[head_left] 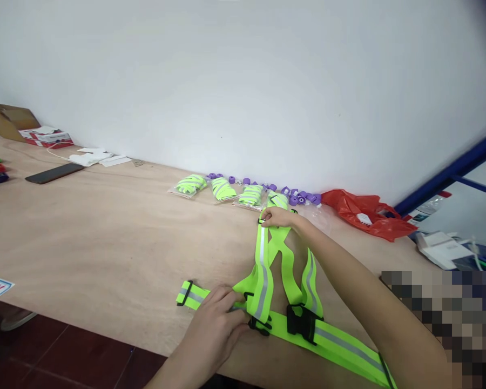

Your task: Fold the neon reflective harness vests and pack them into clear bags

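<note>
A neon-yellow reflective vest (pixel 263 270) made of elastic straps lies spread on the wooden table, grey stripes along its bands. My left hand (pixel 218 316) is closed on the waist strap beside a black buckle (pixel 261 324), its fingertips partly hidden. Farther back, my right hand (pixel 278 217) pinches a shoulder strap by its small black slider. A second black buckle (pixel 302 322) sits on the waist band to the right. The strap's left end, with a black slider (pixel 184 293), sticks out past my left hand.
Several bagged folded vests (pixel 222 189) line the wall side, with purple rolls (pixel 302 198) behind them. A red plastic bag (pixel 364 213) lies at right. At left are a dark flat object (pixel 54 173), white papers (pixel 93 157) and a cardboard box (pixel 12 121). The table's front edge runs below my left hand.
</note>
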